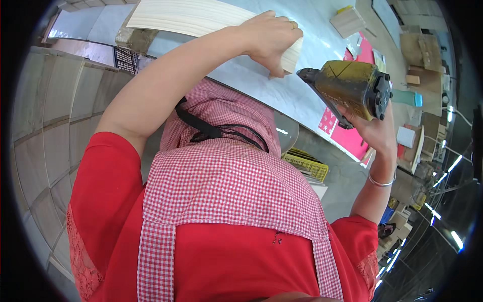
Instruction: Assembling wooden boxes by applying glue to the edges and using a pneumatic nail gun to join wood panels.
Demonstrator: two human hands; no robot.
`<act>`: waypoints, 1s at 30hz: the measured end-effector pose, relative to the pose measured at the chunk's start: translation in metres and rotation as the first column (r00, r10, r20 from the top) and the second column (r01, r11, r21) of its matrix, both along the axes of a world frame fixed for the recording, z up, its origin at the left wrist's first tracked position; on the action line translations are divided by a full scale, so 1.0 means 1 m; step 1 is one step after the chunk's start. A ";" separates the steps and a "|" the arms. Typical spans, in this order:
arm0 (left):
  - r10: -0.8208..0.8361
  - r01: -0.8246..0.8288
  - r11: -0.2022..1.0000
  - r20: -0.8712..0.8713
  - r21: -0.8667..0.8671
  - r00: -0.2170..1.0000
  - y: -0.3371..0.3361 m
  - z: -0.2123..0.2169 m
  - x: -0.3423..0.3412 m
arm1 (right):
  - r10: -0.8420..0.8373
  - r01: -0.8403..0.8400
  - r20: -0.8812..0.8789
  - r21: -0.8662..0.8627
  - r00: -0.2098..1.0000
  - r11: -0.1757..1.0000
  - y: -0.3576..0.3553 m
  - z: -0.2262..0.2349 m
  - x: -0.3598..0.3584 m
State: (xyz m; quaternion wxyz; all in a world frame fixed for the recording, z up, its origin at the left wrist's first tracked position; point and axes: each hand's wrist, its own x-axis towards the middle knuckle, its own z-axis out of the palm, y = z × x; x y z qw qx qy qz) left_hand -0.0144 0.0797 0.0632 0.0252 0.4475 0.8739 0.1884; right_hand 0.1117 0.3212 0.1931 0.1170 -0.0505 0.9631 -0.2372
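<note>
In the head view, grips a pale wooden board (196, 16) close to its right-hand end with the left hand (271, 43), clamped on it by curling the fingers over the far side and bringing the thumb down at the near corner. Leaves most of the board's length to the left of this grip, partly behind the left forearm (186, 73), and a short strip of bare wood to the right of the palm, between fingertips and thumb.

Holds a yellow-brown nail gun (347, 83) with the right hand (370, 128), closed on it from below and partly hidden by its body. Points the black nose (307, 75) leftward, just beside the board's near right corner and close to the left thumb. Cannot tell any contact between nose and wood from this angle.

Has a pale tabletop (236, 75) beneath the board, a small wooden box (347, 21) beyond the left hand, pink sheets (352, 143) below the nail gun and a teal bottle (408, 98) past the right wrist.
</note>
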 end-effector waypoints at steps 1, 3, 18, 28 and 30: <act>0.003 -0.003 1.000 0.005 0.003 1.000 0.000 0.000 0.000 | 0.013 -0.012 0.012 -0.012 1.000 1.000 0.000 -0.001 -0.002; 0.017 -0.017 1.000 0.010 0.000 1.000 -0.001 -0.001 0.000 | 0.035 -0.035 0.009 0.000 0.999 0.999 -0.001 -0.001 -0.005; 0.025 -0.025 1.000 -0.010 0.013 1.000 -0.002 -0.004 0.002 | 0.170 -0.163 -0.029 0.152 0.985 0.975 0.004 -0.006 -0.018; 0.028 -0.028 1.000 -0.005 -0.006 1.000 -0.005 0.001 -0.001 | 0.177 -0.175 -0.035 0.039 0.984 0.984 -0.018 0.001 -0.022; 0.026 -0.025 0.999 -0.035 0.023 0.999 -0.005 -0.005 0.000 | 0.184 -0.183 -0.049 0.028 0.982 0.983 -0.021 0.005 -0.025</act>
